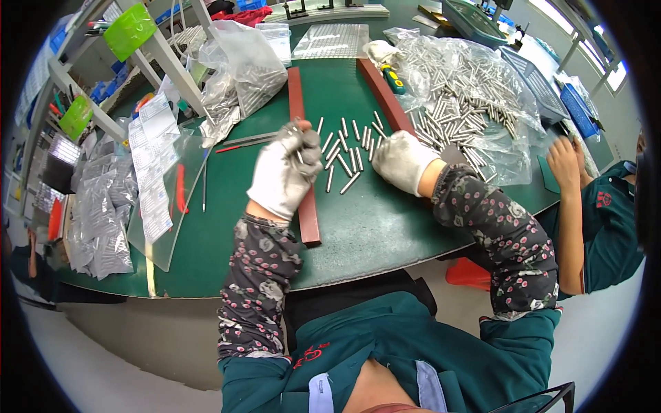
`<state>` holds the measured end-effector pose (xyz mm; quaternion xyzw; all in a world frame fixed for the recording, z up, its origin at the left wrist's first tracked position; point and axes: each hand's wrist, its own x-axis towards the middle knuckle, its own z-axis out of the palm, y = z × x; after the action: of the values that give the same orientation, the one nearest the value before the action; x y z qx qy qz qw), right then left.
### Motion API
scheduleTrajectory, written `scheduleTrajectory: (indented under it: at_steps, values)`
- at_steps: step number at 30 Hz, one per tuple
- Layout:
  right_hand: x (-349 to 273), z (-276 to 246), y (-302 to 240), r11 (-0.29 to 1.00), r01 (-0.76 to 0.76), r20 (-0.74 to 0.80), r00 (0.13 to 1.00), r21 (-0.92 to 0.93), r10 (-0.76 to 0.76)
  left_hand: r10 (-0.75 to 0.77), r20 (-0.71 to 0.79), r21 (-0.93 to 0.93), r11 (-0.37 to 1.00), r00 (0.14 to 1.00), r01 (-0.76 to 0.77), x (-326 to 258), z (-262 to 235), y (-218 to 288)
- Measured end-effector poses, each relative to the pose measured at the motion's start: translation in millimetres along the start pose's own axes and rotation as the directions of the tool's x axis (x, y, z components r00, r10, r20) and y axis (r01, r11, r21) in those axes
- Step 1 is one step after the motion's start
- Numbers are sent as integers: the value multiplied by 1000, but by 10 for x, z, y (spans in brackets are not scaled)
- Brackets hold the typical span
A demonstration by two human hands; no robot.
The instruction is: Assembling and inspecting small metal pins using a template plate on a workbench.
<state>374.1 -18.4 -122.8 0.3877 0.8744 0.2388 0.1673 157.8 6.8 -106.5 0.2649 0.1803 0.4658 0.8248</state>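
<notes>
My left hand [284, 168], in a white glove with greyed fingertips, is raised over the left red-brown bar [309, 219]. Its fingers are curled closed, and what they may hold is hidden. On the green table between the two bars lies a loose spread of short metal pins [353, 158], pointing various ways. At the right edge of that spread is my gloved right hand [403, 162], closed with knuckles up beside the right red-brown bar [385, 96]; anything inside its fingers cannot be made out.
A large heap of metal pins [447, 110] spills from a clear plastic bag at the right. A yellow-green handled tool [393, 79] lies near it. Left are a filled plastic bag [251, 72], paper sheets [150, 162] and grey packets [103, 227]. A co-worker's hand [564, 162] is at far right.
</notes>
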Motion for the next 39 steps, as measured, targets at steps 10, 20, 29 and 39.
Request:
scheduleTrajectory:
  at_steps: [10,20,29,39]
  values:
    - [-38,-267,73,927,-130,-53,986,352,159,-100,79,-200,973,992,114,-77,-262,-42]
    - [461,-811,-159,999,35,-405,914,-19,-40,-194,77,-185,961,978,206,-138,-155,-57]
    - [280,-637,81,827,84,-478,847,556,235,-133,35,-354,925,990,137,-80,-342,-61]
    - [392,-598,-150,912,8,-22,1000,410,1,-95,-103,-189,979,990,75,-117,-289,28]
